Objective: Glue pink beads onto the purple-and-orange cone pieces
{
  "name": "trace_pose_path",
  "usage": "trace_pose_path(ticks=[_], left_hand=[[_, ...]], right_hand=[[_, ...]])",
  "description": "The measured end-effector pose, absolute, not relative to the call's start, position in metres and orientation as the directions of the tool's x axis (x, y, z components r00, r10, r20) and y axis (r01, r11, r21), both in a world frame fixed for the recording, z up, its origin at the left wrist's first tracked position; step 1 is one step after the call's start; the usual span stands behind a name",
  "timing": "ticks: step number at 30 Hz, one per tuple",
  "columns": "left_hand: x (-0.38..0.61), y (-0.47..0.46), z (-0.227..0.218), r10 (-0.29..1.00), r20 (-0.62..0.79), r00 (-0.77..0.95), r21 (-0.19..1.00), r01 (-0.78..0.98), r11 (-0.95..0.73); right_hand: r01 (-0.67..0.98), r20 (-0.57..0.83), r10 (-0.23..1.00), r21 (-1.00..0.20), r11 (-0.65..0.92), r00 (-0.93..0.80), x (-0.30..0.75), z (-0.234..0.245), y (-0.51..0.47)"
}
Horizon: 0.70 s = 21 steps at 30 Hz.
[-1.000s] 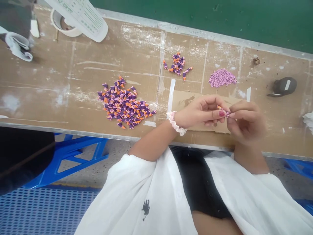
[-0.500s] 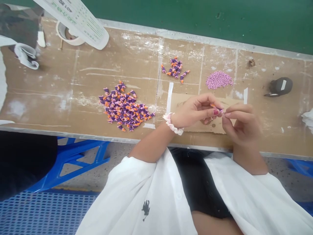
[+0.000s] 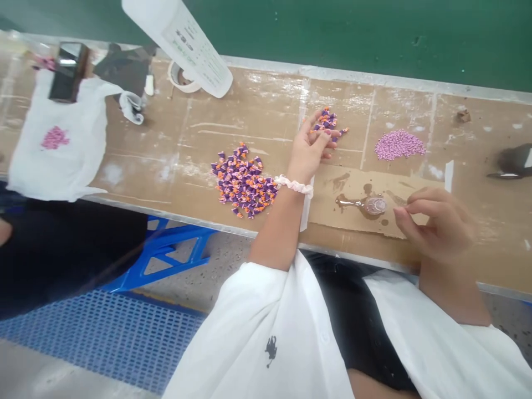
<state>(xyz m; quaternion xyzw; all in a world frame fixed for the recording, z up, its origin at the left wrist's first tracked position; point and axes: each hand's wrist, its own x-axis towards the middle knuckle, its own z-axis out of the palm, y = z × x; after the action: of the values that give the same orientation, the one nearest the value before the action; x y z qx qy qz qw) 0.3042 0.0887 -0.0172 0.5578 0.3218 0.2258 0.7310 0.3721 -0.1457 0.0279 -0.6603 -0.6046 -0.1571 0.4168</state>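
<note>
My left hand (image 3: 311,145), with a pale scrunchie on its wrist, reaches over the small cluster of purple-and-orange pieces (image 3: 328,118) at the back. Its fingers are apart and touch or nearly touch the pieces; nothing shows in its grasp. Over the right end of the brown cardboard piece (image 3: 328,213), my right hand (image 3: 443,221) is blurred, its thumb and forefinger pinched together. Whatever lies in that pinch is too small to make out. Left of it, a clear glossy blob (image 3: 376,205) with a wet streak rests on the cardboard.
A larger heap of purple-and-orange pieces (image 3: 245,183) lies left of my left forearm. Small pink pellets (image 3: 399,145) are piled at the back right. A white bottle (image 3: 195,50), a tape roll (image 3: 183,80), a white bag (image 3: 78,149) and a dark object (image 3: 515,162) also lie on the table.
My left hand has left my right hand and moved left and away to the small cluster; the piece it held no longer shows. The blob on the cardboard is uncovered. The view has swung left.
</note>
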Motion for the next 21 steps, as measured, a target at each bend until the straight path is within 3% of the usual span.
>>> trace_pose_path(ticks=[3, 5, 7, 10, 13, 16, 21], left_hand=[[0.297, 0.093, -0.015, 0.740, -0.035, 0.672, 0.985, 0.149, -0.089], [0.288, 0.098, -0.009, 0.762, 0.042, 0.646, 0.904, 0.299, -0.304], [0.275, 0.104, 0.001, 0.780, 0.031, 0.625, 0.754, 0.497, -0.428], [0.251, 0.116, 0.019, 0.834, -0.101, 0.542, 0.428, 0.780, -0.456], [0.228, 0.128, 0.030, 0.894, -0.185, 0.408, 0.175, 0.909, -0.379], [0.216, 0.137, 0.028, 0.906, -0.234, 0.354, 0.091, 0.935, -0.342], [0.213, 0.137, 0.010, 0.907, -0.229, 0.355, 0.089, 0.935, -0.343]], right_hand=[[0.929, 0.728, 0.651, -0.358, 0.092, 0.216, 0.374, 0.027, -0.148], [0.935, 0.733, 0.640, -0.349, 0.066, 0.229, 0.375, 0.026, -0.149], [0.944, 0.729, 0.636, -0.330, 0.001, 0.254, 0.375, 0.026, -0.150], [0.965, 0.760, 0.607, -0.257, -0.050, 0.234, 0.375, 0.027, -0.152], [0.972, 0.779, 0.594, -0.235, -0.024, 0.203, 0.375, 0.029, -0.156], [0.971, 0.772, 0.613, -0.237, 0.032, 0.168, 0.374, 0.031, -0.159], [0.973, 0.774, 0.616, -0.223, 0.049, 0.147, 0.372, 0.028, -0.160]])
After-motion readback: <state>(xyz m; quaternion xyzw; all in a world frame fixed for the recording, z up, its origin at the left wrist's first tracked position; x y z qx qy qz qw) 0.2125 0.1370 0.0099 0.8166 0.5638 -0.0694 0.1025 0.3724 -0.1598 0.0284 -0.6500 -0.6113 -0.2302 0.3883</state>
